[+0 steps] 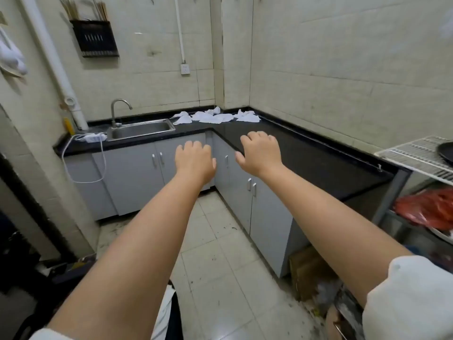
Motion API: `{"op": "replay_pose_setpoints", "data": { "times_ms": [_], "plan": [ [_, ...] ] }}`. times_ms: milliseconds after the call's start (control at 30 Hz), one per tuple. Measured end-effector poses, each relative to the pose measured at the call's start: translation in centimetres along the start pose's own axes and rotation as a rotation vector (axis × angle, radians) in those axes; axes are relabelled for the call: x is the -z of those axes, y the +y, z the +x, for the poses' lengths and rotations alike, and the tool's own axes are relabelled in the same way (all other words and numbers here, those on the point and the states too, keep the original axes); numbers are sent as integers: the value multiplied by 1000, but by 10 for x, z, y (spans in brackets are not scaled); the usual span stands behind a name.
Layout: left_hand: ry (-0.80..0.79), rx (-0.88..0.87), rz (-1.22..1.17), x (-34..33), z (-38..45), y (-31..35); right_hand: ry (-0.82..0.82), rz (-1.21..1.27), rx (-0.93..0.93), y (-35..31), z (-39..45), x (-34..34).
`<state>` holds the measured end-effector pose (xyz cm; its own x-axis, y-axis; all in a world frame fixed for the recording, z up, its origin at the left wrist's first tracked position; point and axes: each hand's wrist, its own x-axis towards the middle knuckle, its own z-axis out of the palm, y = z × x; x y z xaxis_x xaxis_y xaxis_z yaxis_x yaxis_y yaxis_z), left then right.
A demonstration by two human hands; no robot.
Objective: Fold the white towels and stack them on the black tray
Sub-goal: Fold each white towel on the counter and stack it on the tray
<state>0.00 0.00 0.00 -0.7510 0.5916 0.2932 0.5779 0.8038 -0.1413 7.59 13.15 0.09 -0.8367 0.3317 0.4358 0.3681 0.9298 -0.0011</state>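
Observation:
Several crumpled white towels [215, 117] lie in a loose heap at the far corner of the black L-shaped counter [306, 158], just right of the sink. Both my arms reach forward, palms down. My left hand [195, 159] hovers in front of the grey cabinet doors, fingers curled a little and holding nothing. My right hand [261, 153] hovers over the counter's near edge, fingers apart and empty. Both hands are well short of the towels. A black round tray [446, 152] shows partly at the right edge, on a white wire rack.
A steel sink [141, 128] with a tap sits at the counter's left end, beside a white power strip [94, 137] whose cable hangs down. Grey cabinets [259, 204] run below. The white wire rack [416, 155] stands right, above red bags [426, 208]. Tiled floor lies ahead.

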Motion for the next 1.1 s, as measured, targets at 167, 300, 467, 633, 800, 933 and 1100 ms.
{"op": "replay_pose_setpoints", "data": {
  "times_ms": [167, 300, 467, 633, 800, 933, 1100],
  "plan": [
    [-78, 0, -25, -60, 92, 17, -71, -1, -1, 40, 76, -76],
    [-98, 32, -49, -87, 186, 25, -127, -1, 15, 79, 161, -122],
    [-29, 85, -20, -114, 289, 1, -152, 14, 53, 100, 271, -173],
    [-29, 153, -64, -162, 388, -39, -193, 65, 114, 84, 377, -240],
    [-47, 157, -72, -227, 504, -85, -225, 62, 131, 66, 495, -316],
    [-75, 144, -78, -271, 604, -127, -238, 71, 101, 56, 604, -365],
    [-105, 124, -97, -316, 724, -157, -276, 93, 41, 65, 710, -426]
  ]
}}
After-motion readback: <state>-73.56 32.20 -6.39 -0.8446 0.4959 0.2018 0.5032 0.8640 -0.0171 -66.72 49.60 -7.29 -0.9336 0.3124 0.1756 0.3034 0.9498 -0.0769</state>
